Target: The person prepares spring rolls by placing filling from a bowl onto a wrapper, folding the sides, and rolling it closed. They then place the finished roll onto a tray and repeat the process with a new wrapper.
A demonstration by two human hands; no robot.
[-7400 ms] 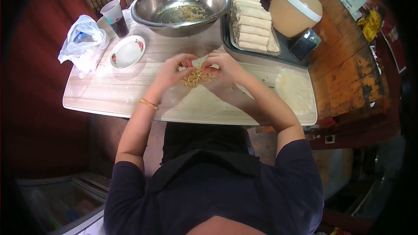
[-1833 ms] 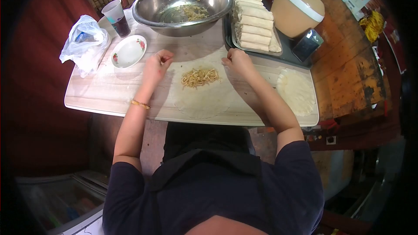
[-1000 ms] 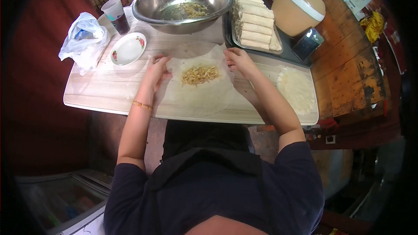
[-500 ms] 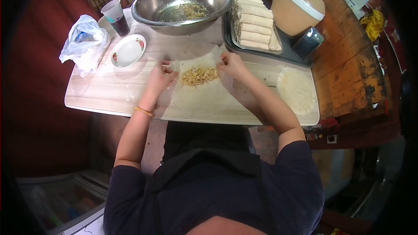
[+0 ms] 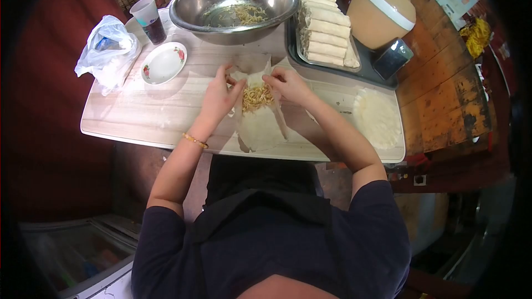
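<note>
A thin pale wrapper lies on the table with a heap of shredded filling on its middle. My left hand pinches the wrapper's left side, which is folded in against the filling. On the other side my right hand pinches the right edge, also turned inward and partly raised. The wrapper's near part lies flat toward the table's front edge. A stack of round wrappers rests at the table's right end.
A large steel bowl with some filling stands at the back. Rolled wrappers are piled on a tray beside a beige cooler and a dark container. At left are a flowered plate, a cup and a plastic bag.
Both hands have come closer together, my left hand moving right and my right hand slightly left. The wrapper's sides are now folded inward, making it narrower around the filling.
</note>
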